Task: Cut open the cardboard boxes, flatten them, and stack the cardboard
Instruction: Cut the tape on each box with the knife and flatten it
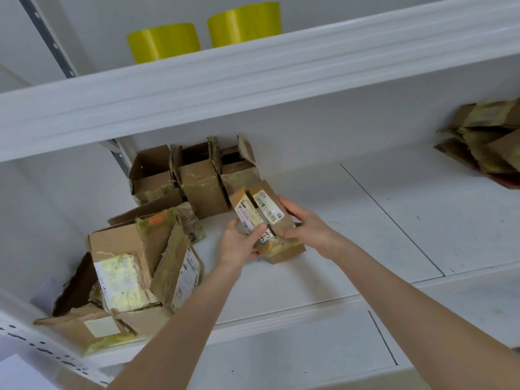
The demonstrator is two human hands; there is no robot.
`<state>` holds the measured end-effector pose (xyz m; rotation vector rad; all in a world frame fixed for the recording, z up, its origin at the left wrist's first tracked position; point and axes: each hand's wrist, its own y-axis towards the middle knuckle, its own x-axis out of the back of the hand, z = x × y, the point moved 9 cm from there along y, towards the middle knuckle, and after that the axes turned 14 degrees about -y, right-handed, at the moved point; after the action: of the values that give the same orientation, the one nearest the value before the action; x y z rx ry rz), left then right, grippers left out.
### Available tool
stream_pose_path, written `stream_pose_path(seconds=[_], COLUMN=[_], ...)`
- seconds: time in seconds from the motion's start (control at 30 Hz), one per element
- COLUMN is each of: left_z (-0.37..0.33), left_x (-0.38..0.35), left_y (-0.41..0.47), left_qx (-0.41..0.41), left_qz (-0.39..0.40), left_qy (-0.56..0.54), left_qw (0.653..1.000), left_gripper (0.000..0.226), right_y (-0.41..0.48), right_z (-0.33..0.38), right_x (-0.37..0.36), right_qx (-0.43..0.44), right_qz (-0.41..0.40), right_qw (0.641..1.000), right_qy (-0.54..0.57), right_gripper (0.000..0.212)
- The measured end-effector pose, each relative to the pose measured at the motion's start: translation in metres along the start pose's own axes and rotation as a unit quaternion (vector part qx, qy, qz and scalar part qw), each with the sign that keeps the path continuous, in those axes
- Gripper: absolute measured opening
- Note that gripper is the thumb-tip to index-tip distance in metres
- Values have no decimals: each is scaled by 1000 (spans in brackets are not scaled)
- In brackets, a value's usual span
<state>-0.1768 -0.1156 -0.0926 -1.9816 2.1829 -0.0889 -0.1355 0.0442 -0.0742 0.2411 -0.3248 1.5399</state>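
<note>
I am gripping the small box (270, 212) with both hands. My left hand (239, 244) is clasping its near-left side with the thumb lying over the label. My right hand (305, 226) is curling along its right side. The box is sitting on the white shelf (365, 220), about mid-shelf and tilted. A dark gap is running between the two halves of its label, so I am judging its top seam to be already parted, but it is not yet flattened.

Just behind it, three open boxes (197, 181) are standing in a row against the far wall, flaps up. To the near left, a heap of boxes (123, 266) is waiting, torn open but none flat. Far right, a pile of flattened cardboard (484, 136) is lying on the same shelf. By my reckoning some work is done and most is remaining.

That pile is running out of frame, so I am unable to count it. No cutting tool is showing anywhere. My left fingers beneath the box are hidden. Yellow rolls (164, 40) are sitting on the shelf above.
</note>
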Motion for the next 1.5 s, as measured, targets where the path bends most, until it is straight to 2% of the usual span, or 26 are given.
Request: stream_pose_path(seconds=[0.07,0.1,0.17,0.2,0.27,0.37,0.4,0.43,0.47,0.53,0.57,0.63,0.67,0.73,0.8,0.93,0.97,1.0,1.07,1.1,1.2,1.27,1.37,1.5], left_z=[0,-10,-40,-56,-74,-56,-48,-42,-38,-36,-39,-52,-56,-50,-34,-25,-26,-26,-27,-28,-31,-31,-30,-29], left_x=[4,10,20,18,1,-17,-20,-22,-25,-30,-31,-26,-23,-19,-17,-12,-11,-12,-12,-12,-12,-10,-7,-7], left_y=[1,4,7,5,4,10,11,11,10,5,4,4,5,8,10,14,14,13,12,12,14,14,12,11], left_qx=[-9,-48,-157,-214,-290,-287,-281,-279,-281,-300,-315,-331,-328,-305,-285,-266,-268,-270,-277,-277,-256,-243,-234,-233], left_qz=[-2,-19,-58,-56,14,148,169,177,177,159,138,70,42,32,59,111,118,123,123,123,135,143,142,141], left_qy=[33,106,290,366,514,709,744,766,776,766,752,733,728,727,727,680,669,663,655,651,638,629,615,620], left_qw=[999,993,942,904,807,627,582,552,536,546,562,590,600,615,622,674,683,687,692,696,713,724,739,736], left_gripper=[54,67,114,130,141,141,140,140,138,130,125,121,123,125,125,117,114,112,109,109,108,109,108,107], right_y=[2,3,5,6,8,8,8,8,8,8,8,3,-1,-3,-2,5,5,5,2,0,-12,-25,-46,-51], right_z=[2,5,10,12,16,19,19,19,19,12,5,-16,-30,-61,-82,-91,-92,-96,-100,-95,-70,-54,-37,-28], right_x=[1,1,-3,-6,-6,-2,-3,-5,-7,-1,13,48,60,64,56,57,60,61,53,48,32,25,20,12], right_qx=[5,7,13,9,20,38,40,46,51,40,17,-65,-112,-184,-214,-226,-240,-255,-257,-235,-144,-85,-20,-5], right_qz=[4,-4,-15,-17,-32,-50,-47,-42,-37,-67,-119,-222,-234,-174,-117,-136,-143,-148,-157,-165,-165,-166,-165,-140], right_qw=[999,997,992,993,991,982,980,979,980,983,975,935,910,867,836,804,815,846,925,948,976,982,979,975], right_qy=[-41,-75,-125,-120,-129,-178,-191,-196,-189,-169,-185,-269,-325,-430,-492,-533,-508,-445,-231,-134,-12,-16,-117,-173], right_gripper=[70,66,67,69,63,47,45,44,41,33,28,24,24,29,33,24,21,20,22,20,7,14,32,33])
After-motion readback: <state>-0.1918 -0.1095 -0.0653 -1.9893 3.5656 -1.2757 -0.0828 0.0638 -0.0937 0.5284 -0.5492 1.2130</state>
